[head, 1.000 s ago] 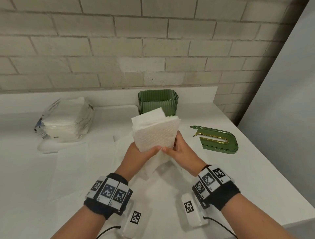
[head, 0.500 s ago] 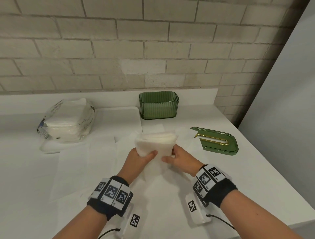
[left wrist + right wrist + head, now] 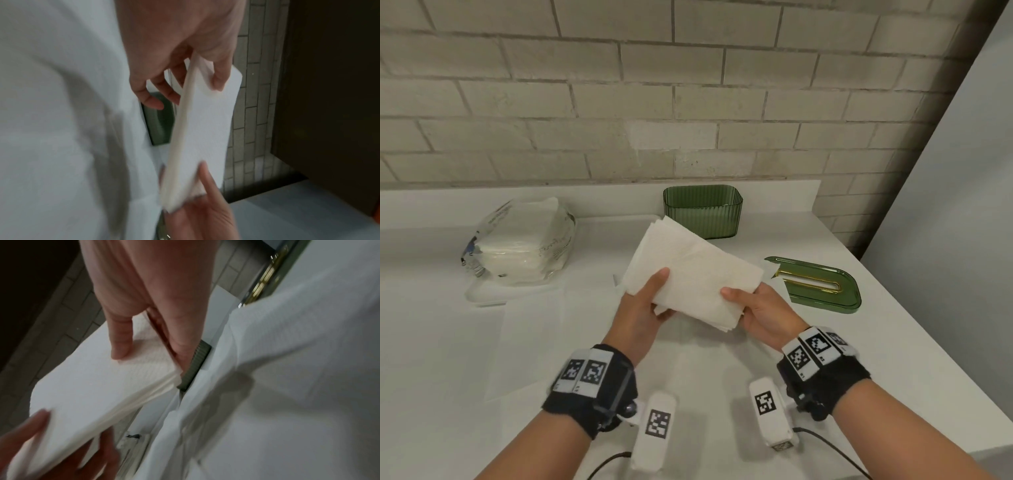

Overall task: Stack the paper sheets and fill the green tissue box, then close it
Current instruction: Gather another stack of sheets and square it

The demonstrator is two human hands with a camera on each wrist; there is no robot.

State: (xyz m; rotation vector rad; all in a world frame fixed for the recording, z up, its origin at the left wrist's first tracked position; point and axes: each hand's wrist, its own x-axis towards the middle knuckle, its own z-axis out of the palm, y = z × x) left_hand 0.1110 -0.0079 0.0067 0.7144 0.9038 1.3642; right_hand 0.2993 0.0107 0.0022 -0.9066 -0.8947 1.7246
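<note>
A stack of white paper sheets is held flat and tilted above the counter, between both hands. My left hand pinches its near left edge, thumb on top. My right hand pinches its near right corner, thumb on top. In the left wrist view the stack shows edge-on; in the right wrist view the stack lies under my right thumb. The open green tissue box stands at the back by the wall. Its green lid with a gold slot lies flat to the right.
A clear plastic pack of white tissues sits at the back left on a white tray. Large white paper sheets lie spread on the white counter. The counter's edge runs along the right, with a brick wall behind.
The stack stood upright on the counter a second ago, then was pressed low. Now both hands have lifted it and turned it flat, its far end pointing toward the green box.
</note>
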